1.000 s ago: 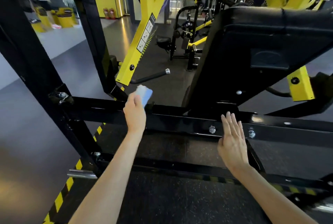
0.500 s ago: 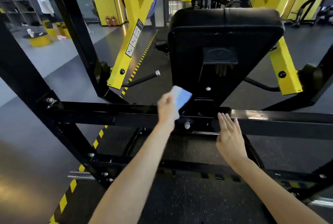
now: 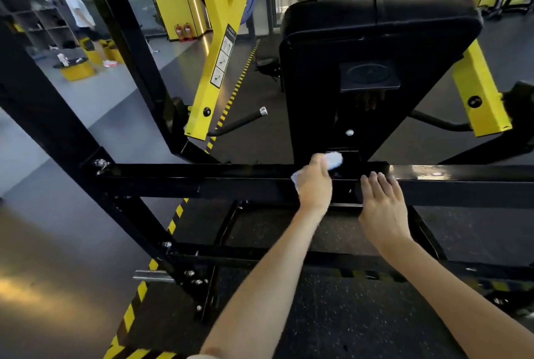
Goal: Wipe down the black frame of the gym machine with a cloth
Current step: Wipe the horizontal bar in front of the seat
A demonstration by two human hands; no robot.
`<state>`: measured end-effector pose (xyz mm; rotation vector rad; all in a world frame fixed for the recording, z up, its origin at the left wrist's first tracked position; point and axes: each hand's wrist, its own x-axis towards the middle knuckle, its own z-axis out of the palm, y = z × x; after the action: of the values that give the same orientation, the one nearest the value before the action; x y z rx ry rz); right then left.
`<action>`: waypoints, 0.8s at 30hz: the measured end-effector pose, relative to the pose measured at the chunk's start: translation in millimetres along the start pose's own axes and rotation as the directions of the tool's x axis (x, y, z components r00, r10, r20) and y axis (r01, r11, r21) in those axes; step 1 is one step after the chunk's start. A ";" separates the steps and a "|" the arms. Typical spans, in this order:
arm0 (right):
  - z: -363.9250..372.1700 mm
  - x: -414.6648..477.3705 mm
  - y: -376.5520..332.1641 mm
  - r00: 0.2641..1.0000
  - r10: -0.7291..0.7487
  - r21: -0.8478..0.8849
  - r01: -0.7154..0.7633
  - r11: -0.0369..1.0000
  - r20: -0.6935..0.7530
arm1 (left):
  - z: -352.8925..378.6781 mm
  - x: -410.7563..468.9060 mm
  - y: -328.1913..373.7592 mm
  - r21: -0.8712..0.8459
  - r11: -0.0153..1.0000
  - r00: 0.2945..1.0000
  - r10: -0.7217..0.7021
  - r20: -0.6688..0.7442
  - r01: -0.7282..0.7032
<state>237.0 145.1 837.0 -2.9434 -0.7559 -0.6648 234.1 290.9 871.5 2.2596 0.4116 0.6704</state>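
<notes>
Glossy black frame [image 3: 161, 182], centre; pale blue cloth [image 3: 335, 160]; matte black pad [image 3: 375, 49]; bright yellow upright [image 3: 206, 92]; yellow-and-black striped tape [image 3: 176, 212] across dark speckled floor [image 3: 346, 315].

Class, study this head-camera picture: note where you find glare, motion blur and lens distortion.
Head view: glare streaks the black crossbar right of the right hand; the cloth in the left hand is smeared by motion blur; the post at the left leans outward, a wide-lens effect; warm light pools on the floor.
</notes>
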 end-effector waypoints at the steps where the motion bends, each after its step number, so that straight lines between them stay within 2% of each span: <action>1: 0.4 -0.5 1.0 1.000 -0.009 -0.006 0.009 1.000 -0.006 | 1.3 4.7 5.1 -0.136 0.988 0.994 -0.057 0.096 0.069; 3: 1.4 -1.1 2.0 1.000 -0.016 -0.015 0.016 1.000 -0.002 | -17.4 17.4 2.0 -0.501 0.845 0.982 -0.162 0.095 0.188; 4: 1.2 -1.0 1.6 1.000 -0.011 -0.014 0.011 1.000 0.001 | -37.8 24.2 -6.7 -0.605 0.770 0.970 -0.242 0.017 0.203; 5: 1.2 -0.9 0.8 1.000 -0.001 -0.010 0.001 1.000 -0.002 | -58.5 33.0 -21.1 -0.631 0.752 0.946 -0.313 -0.086 0.191; 7: 1.1 -0.4 -2.1 1.000 0.016 0.004 -0.016 1.000 -0.012 | -100.7 49.3 -55.2 -0.509 0.843 0.889 -0.356 -0.287 0.173; 8: 0.7 -0.1 -3.9 1.000 0.024 0.010 -0.024 1.000 -0.012 | -119.6 52.7 -72.3 -0.375 0.906 0.874 -0.335 -0.353 0.196; 9: 0.6 -0.1 -5.1 0.999 0.031 0.015 -0.031 0.999 -0.015 | -130.9 52.7 -88.8 -0.202 0.939 0.851 -0.337 -0.402 0.277; 10: 0.9 0.2 -5.7 0.999 0.036 0.019 -0.036 0.999 -0.021 | -134.4 50.3 -100.8 -0.065 0.937 0.825 -0.335 -0.456 0.344; 11: 0.9 0.2 -5.8 0.999 0.040 0.023 -0.039 0.999 -0.027 | -126.7 45.5 -109.9 0.024 0.939 0.825 -0.290 -0.486 0.344; 13: 1.1 -0.3 -5.9 0.999 0.042 0.029 -0.042 0.999 -0.026 | -94.6 25.2 -102.9 0.106 0.983 0.890 -0.084 -0.448 0.147; 15: 1.0 0.7 -5.0 0.999 0.044 0.031 -0.043 0.999 -0.030 | -52.3 7.7 -76.3 0.021 0.999 0.917 0.050 -0.396 -0.045; 17: 1.1 2.0 -4.6 0.999 0.038 0.023 -0.037 0.999 -0.028 | -21.9 -7.5 -36.2 -0.056 0.988 0.961 0.129 -0.246 -0.147; 19: 1.3 2.0 -3.0 1.000 0.022 0.013 -0.022 1.000 -0.017 | -4.4 -12.9 -5.8 -0.067 0.993 0.994 0.097 -0.044 -0.100; 20: 0.7 2.1 -1.5 1.000 0.016 0.010 -0.015 1.000 -0.013 | -2.0 -8.5 3.8 -0.150 0.988 0.998 0.028 0.050 -0.020; 21: -0.4 2.2 -0.2 1.000 0.012 0.008 -0.012 1.000 -0.007 | -5.7 -1.0 8.1 -0.275 0.959 0.996 -0.050 0.080 0.070; 23: -1.9 2.9 1.4 1.000 0.017 0.021 -0.016 1.000 -0.018 | -34.6 14.2 1.6 -0.507 0.839 0.975 -0.221 0.017 0.199; 24: -2.4 3.1 0.9 0.999 0.026 0.038 -0.024 0.999 -0.036 | -54.3 20.3 -7.8 -0.555 0.804 0.953 -0.297 -0.061 0.215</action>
<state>239.0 145.3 840.5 -2.8937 -0.7193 -0.6919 218.7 336.2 905.1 1.5836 0.5140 0.7056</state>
